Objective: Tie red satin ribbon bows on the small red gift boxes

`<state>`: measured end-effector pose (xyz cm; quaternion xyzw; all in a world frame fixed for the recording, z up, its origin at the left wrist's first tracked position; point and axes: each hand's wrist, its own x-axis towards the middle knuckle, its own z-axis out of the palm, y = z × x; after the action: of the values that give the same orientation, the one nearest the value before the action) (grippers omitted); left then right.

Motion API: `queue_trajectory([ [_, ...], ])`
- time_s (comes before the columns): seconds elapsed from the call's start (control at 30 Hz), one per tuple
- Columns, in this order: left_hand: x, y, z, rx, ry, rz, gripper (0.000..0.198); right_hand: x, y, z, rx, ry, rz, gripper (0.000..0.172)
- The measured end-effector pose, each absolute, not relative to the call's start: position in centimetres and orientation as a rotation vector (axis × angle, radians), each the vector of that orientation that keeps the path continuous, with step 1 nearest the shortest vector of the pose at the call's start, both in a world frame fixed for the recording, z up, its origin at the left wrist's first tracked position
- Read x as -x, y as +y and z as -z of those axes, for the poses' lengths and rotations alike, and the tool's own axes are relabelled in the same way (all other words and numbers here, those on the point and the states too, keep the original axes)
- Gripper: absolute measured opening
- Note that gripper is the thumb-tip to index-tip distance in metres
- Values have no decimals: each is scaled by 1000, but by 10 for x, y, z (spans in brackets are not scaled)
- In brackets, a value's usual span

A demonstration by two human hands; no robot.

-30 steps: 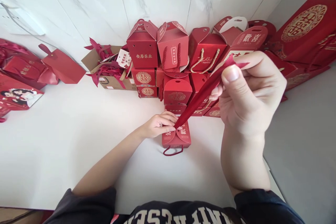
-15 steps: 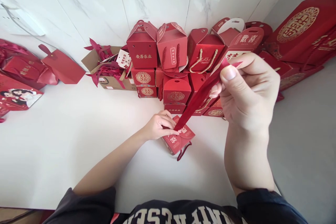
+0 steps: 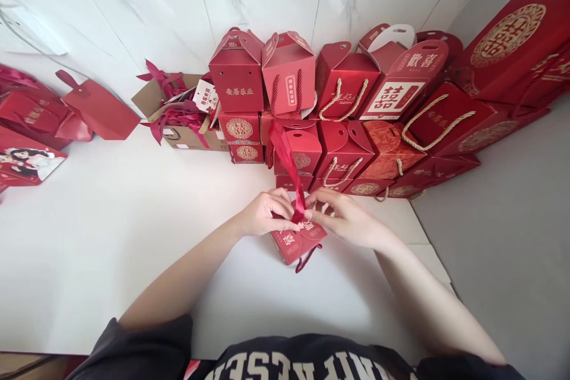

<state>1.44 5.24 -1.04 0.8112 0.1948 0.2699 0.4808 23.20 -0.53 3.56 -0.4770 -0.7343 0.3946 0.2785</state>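
Observation:
A small red gift box [image 3: 294, 247] with pale characters lies on the white table, a dark red cord handle hanging from its near side. From its top rises a red satin ribbon [image 3: 291, 169], standing in an upright loop that leans to the left. My left hand [image 3: 270, 212] is closed at the ribbon's base, fingertips pinching it against the box top. On the other side my right hand [image 3: 335, 214] has thumb and fingers drawn together at the ribbon, close to the left fingertips. The exact grip at the ribbon's base is partly hidden by the fingers.
Stacked red gift boxes [image 3: 345, 151] with rope handles stand behind my hands against the tiled wall. Left of them is a cardboard box [image 3: 191, 139] holding ribbons. More red boxes and bags [image 3: 100, 110] sit at far left. A large red bag [image 3: 510, 47] stands at right.
My right hand has come down and left from high up near the camera to the box top. The ribbon, stretched taut before, now loops upward. My left hand has stayed at the box.

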Motion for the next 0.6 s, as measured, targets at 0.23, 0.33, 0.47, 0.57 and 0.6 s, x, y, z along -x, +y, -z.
queue_trajectory([
  [0.23, -14, 52, 9, -2009, 486, -638, 21, -211, -2, -2, 1113, -1443, -1332, 25],
  [0.33, -14, 52, 10, -1989, 486, -648, 24, -214, -6, 3, 1142, -1273, -1279, 24],
  [0.47, -15, 50, 7, -1952, 495, -631, 21, -220, -14, 11, 1141, -1100, -1130, 30],
  [0.57, -14, 50, 4, -1922, 524, -592, 21, -221, -26, 12, 1100, -1096, -948, 34],
  [0.6, -13, 50, 3, -1914, 528, -576, 23, -220, -31, 10, 1082, -1154, -871, 34],
])
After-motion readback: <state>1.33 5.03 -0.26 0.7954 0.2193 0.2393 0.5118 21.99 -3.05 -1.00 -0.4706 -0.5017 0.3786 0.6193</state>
